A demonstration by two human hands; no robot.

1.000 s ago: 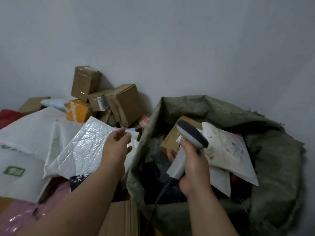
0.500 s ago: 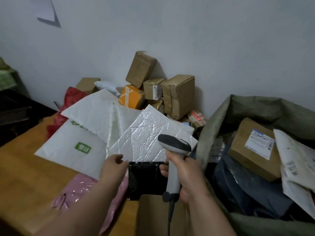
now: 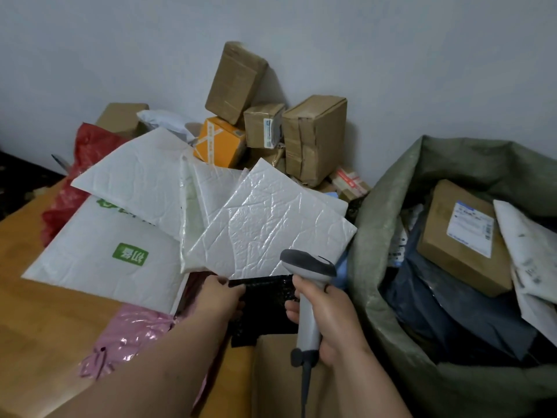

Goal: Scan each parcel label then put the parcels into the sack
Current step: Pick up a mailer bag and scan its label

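A heap of parcels covers the wooden table [image 3: 45,324]: white padded mailers [image 3: 265,227], one with a green logo [image 3: 99,260], a pink bag [image 3: 132,330] and a black bubble mailer [image 3: 265,309] tucked under the white ones. My left hand [image 3: 218,297] pinches the black mailer's upper left edge. My right hand [image 3: 328,318] grips the grey barcode scanner [image 3: 307,267] by its handle, its head just above the black mailer. The green woven sack [image 3: 379,236] stands open at the right, holding a labelled brown box [image 3: 461,236], a dark bag and white mailers.
Brown cartons [image 3: 313,137] and an orange box [image 3: 218,143] are stacked against the grey wall behind the mailers. A red bag [image 3: 72,188] lies at the left. A flat cardboard box [image 3: 277,378] sits at the table's near edge under the scanner cable.
The view swung left from the sack to the table. My left hand dropped from the white mailer to the black mailer's edge and took hold of it. The scanner moved over the table with my right hand.
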